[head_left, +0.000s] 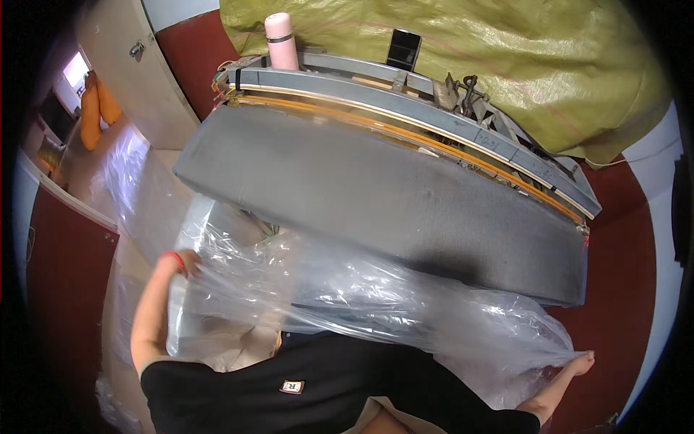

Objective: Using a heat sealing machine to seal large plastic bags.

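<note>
A wide sheet of clear plastic film [361,289] stretches across in front of my body, creased and shiny. My left hand [189,263], with a red band at its wrist, is closed on the film's left part. Far out to the right, my right hand [580,363] pinches the film's other end, pulling it into a narrow gather. Just beyond the film lies the long dark grey padded bed [376,188] of a machine. Along its far side runs a grey metal bar [347,85] with an orange strip [347,114] below it.
A pink bottle [282,43] and a black phone [404,49] rest behind the bar, near a metal clamp [468,94]. Yellow-green woven sheeting [470,36] covers a pile at the back. More film [137,181] trails toward the doorway on the left, beside an open door [137,72].
</note>
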`<state>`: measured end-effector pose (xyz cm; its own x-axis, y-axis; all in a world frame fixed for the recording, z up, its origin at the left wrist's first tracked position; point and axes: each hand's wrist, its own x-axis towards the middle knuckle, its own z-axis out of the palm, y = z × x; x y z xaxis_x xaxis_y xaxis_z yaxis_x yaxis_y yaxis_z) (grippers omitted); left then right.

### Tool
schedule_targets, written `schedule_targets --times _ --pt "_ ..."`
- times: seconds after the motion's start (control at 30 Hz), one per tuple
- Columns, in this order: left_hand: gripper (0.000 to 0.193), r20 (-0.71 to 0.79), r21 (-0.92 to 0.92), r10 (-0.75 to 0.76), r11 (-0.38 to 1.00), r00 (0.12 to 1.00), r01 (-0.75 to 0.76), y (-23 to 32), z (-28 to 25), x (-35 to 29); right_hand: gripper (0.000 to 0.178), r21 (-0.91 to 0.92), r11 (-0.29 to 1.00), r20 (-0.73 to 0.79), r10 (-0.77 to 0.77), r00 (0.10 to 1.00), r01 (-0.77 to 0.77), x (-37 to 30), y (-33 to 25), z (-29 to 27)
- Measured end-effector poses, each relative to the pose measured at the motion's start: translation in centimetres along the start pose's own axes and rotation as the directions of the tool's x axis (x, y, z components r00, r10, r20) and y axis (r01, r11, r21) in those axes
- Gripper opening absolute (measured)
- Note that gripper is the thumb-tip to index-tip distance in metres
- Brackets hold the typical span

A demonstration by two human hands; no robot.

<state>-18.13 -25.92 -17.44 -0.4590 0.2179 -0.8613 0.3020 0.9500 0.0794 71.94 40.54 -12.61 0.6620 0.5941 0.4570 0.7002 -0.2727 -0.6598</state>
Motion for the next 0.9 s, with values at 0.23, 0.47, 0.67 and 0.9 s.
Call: schedule_targets --times 0.23,0.47,0.67,0.9 --pt "0.013 -0.684 0.352 0.195 0.932 -0.703 -0.083 7.5 -25.3 -11.1 0.038 0.124 0.939 0.164 -0.337 0.927 0.32 1.8 -3.7 9.7" --pt "0.052 -0.906 0.298 0.361 0.914 0.222 -0.274 11.8 -22.1 5.0 0.031 0.237 0.854 0.243 -0.514 0.823 0.463 -4.7 -16.3 18.0" --pt "0.056 -0.92 -0.036 -0.044 0.999 0.39 0.029 14.5 -20.7 10.1 0.033 -0.233 0.843 0.284 -0.417 0.863 0.484 -7.8 -18.9 14.8" --pt "0.044 -0.978 -0.029 -0.01 0.996 0.209 -0.089 8.7 -23.7 12.1 0.034 -0.392 0.776 0.248 -0.429 0.869 0.495 -8.5 -20.8 16.2"
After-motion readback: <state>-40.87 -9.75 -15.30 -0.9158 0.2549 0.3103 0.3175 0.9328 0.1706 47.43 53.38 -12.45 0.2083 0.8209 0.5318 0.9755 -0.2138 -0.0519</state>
